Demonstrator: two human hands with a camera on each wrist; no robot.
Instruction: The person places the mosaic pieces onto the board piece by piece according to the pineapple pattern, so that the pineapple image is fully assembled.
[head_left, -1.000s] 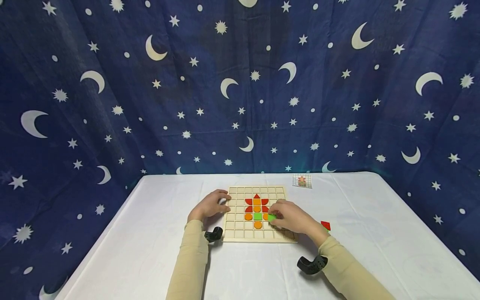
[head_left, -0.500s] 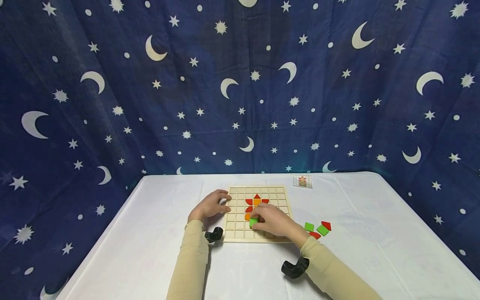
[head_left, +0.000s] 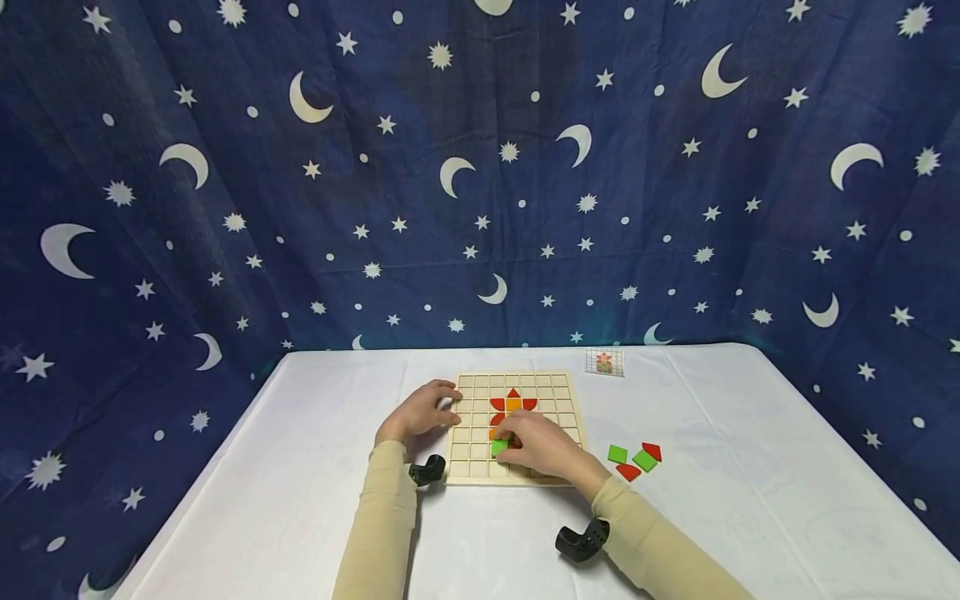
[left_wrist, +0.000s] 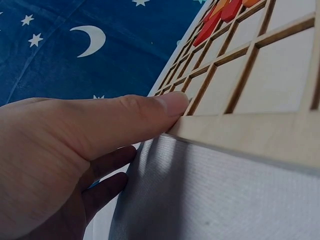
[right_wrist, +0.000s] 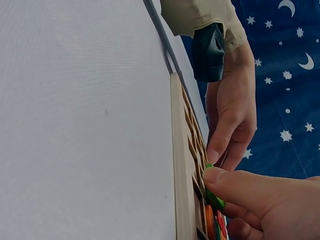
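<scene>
A wooden grid board [head_left: 468,475] lies on the white-covered table. My right hand [head_left: 542,443] pinches a green square tile [head_left: 499,448] between thumb and fingers, low over the board's lower middle; the right wrist view shows this tile [right_wrist: 215,196] edge-on under the thumb. Part of the pattern is hidden beneath that hand. Above it show a red triangle [head_left: 513,393], an orange square [head_left: 513,405] and red petal-shaped tiles [head_left: 529,404]. My left hand [head_left: 422,410] rests at the board's left edge, its thumb [left_wrist: 172,103] touching the frame, other fingers loosely bent.
Right of the board lie loose green squares [head_left: 644,460] and red pieces [head_left: 628,472]. A small pattern card [head_left: 604,362] is at the table's back right. A dark blue star-and-moon curtain [head_left: 480,250] hangs behind the table [head_left: 300,500].
My right hand has carried the green tile leftward across the board, to the cell area below the left orange circle. The loose pieces at right came into view. My left hand stayed put.
</scene>
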